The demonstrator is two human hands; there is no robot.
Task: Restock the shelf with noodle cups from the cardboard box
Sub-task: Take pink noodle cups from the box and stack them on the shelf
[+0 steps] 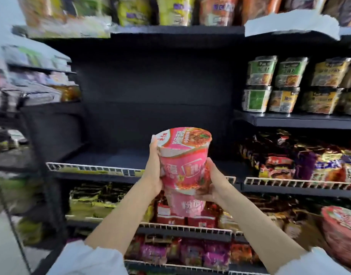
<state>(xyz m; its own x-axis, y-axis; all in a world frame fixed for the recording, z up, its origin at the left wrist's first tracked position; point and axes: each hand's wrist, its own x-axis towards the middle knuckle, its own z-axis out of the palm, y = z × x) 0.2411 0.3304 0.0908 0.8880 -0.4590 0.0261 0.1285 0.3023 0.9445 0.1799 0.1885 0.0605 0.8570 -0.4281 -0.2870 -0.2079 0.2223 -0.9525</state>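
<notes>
Pink stacked plastic noodle cups [182, 165], upright, sit gripped between our left hand [153, 171] and right hand [215, 183]; the bare dark metal shelf [119, 158] lies at twelve o'clock beyond both.

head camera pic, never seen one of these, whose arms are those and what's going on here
The picture comes from a wide-angle camera worn on a person's head, looking forward and down, so the two bare arms reaching in from the bottom are the wearer's own. There is no robot.

The left hand and the right hand together hold a stack of two pink noodle cups, one on top of the other, gripped from either side.

In front is a dark store shelf with a white wire front rail; this section holds no goods. To the right, green and yellow noodle tubs sit stacked two high, and packets of noodles fill the shelves below. The image edges are blurred, so small labels cannot be read.
</notes>
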